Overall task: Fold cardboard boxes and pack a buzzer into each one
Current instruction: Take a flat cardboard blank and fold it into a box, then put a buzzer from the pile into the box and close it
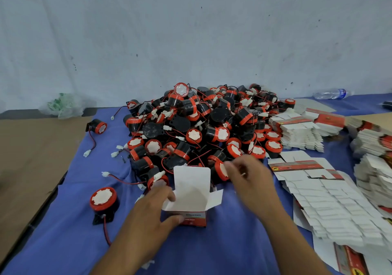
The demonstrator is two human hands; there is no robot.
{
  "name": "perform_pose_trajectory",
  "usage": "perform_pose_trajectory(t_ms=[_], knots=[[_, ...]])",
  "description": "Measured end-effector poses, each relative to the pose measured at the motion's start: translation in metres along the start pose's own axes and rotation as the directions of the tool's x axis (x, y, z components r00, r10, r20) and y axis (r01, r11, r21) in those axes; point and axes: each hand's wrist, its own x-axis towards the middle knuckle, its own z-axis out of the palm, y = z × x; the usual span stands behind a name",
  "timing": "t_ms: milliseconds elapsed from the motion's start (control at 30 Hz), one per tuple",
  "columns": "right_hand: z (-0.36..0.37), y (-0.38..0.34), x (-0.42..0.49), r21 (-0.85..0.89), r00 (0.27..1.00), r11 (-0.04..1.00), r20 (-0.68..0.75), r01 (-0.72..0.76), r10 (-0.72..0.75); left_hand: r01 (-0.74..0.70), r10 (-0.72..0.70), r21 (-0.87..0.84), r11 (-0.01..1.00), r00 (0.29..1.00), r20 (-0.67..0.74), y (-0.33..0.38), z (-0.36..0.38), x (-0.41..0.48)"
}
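Cardboard box [192, 190], flaps open, stood at lower centre of the frame, gripped by the left hand [156, 209]. Right hand [250, 175], set apart and blurred, was at the near edge of the buzzer pile [201, 124]; its grip could not be told.

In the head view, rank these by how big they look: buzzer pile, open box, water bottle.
1. buzzer pile
2. open box
3. water bottle, farthest from the camera, which shrinks it

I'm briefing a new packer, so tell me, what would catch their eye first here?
The big heap of red-and-black buzzers in the middle of the blue cloth. In front of it, the left hand holds an open box; flat box blanks fan out at right.
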Motion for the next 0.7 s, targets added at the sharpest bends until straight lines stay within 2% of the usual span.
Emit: perform_pose_trajectory(t_ms=[33, 67, 133, 167, 200, 267, 400, 467, 567, 633, 667, 700], knots=[[0.0, 0.013, 0.003, -0.097, 0.994, 0.993, -0.091, -0.073, 0.064, -0.013, 0.013, -0.009, 1.0, 1.0, 0.014, -0.001, 0.0, 0.001], [0.0, 0.024, 0.006, -0.223, 0.988, 0.962, -0.054, -0.156, 0.147, -0.011, 0.011, -0.004, 1.0, 1.0, 0.027, -0.003, 0.001, 0.001], [0.005, 0.043, 0.005, -0.438, 0.958, 0.882, 0.134, -0.172, 0.253, -0.018, 0.015, 0.076, 0.997, 0.999, 0.035, -0.004, 0.003, 0.002], [0.008, 0.048, 0.005, -0.449, 0.953, 0.882, 0.175, -0.147, 0.248, -0.053, 0.051, 0.134, 0.99, 0.999, 0.014, -0.004, 0.004, 0.002], [0.011, 0.05, 0.006, -0.377, 0.963, 0.916, 0.164, -0.139, 0.214, -0.086, 0.088, 0.185, 0.979, 0.996, -0.002, -0.003, 0.005, 0.002], [0.013, 0.052, 0.008, -0.234, 0.985, 0.963, 0.074, -0.135, 0.156, -0.122, 0.121, 0.204, 0.971, 0.993, 0.016, -0.001, 0.007, 0.002], [0.014, 0.048, 0.012, -0.186, 0.978, 0.962, -0.101, -0.199, 0.182, -0.141, 0.141, -0.005, 0.99, 0.987, 0.079, 0.002, 0.013, 0.001], [0.008, 0.042, 0.015, -0.086, 0.953, 0.975, -0.244, -0.204, 0.178, -0.141, 0.146, -0.066, 0.988, 0.985, 0.087, 0.004, 0.015, 0.0], [-0.016, 0.028, 0.022, 0.229, 0.829, 0.961, -0.5, -0.154, 0.252, -0.156, 0.165, -0.09, 0.984, 0.981, 0.102, 0.004, 0.016, 0.0], [-0.034, 0.019, 0.025, 0.539, 0.75, 0.839, -0.522, -0.079, 0.406, -0.154, 0.163, -0.097, 0.983, 0.982, 0.099, 0.004, 0.017, 0.001], [-0.041, 0.015, 0.026, 0.68, 0.748, 0.732, -0.464, -0.042, 0.474, -0.155, 0.163, -0.096, 0.983, 0.983, 0.084, 0.004, 0.018, 0.002], [-0.045, 0.009, 0.027, 0.79, 0.778, 0.613, -0.376, -0.014, 0.502, -0.157, 0.164, -0.1, 0.982, 0.985, 0.062, 0.004, 0.018, 0.002]])
